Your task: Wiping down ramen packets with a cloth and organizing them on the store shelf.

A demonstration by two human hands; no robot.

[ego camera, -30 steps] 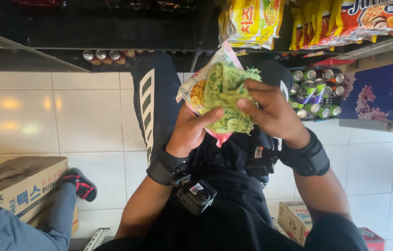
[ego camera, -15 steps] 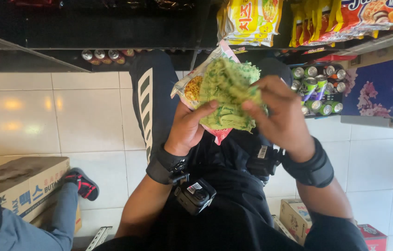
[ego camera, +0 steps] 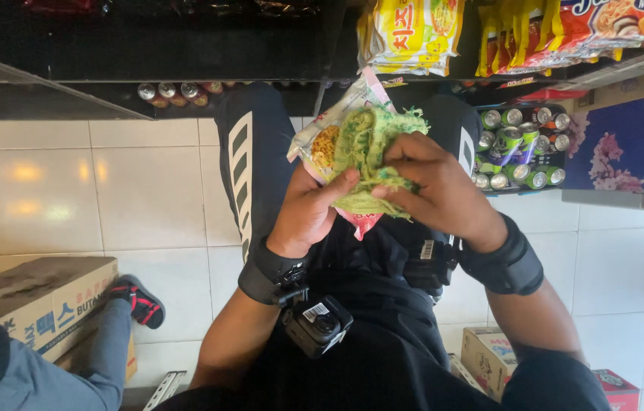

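Black wristbands circle both forearms of a person seen from above, a small black camera [ego camera: 317, 326] strapped at the chest below them; the left hand [ego camera: 308, 215] cups a green-and-clear snack packet [ego camera: 360, 152] from beneath and behind, its thumb pressed across the packet's lower front, fingers curled and hidden behind the wrapper; the right hand [ego camera: 432, 186] closes over the packet's right side, fingertips pinching the crinkled green film near its middle, so that the packet sits clamped between the two hands, tilted, its pink-edged top corner pointing up and away and a red corner poking out below the left thumb; both hands are clenched on the wrapper, neither open. Beneath them run the person's dark trousers with a white stripe, over pale floor tiles [ego camera: 71, 183]; at lower left a cardboard box [ego camera: 33, 301] lies beside another person's blue-jeaned leg and red-and-black shoe [ego camera: 137, 301]; at lower right stand two smaller cartons [ego camera: 489, 358]; farther off, green drink cans [ego camera: 520, 148] crowd a low shelf, and yellow noodle packs [ego camera: 413, 30] hang with orange ones above.
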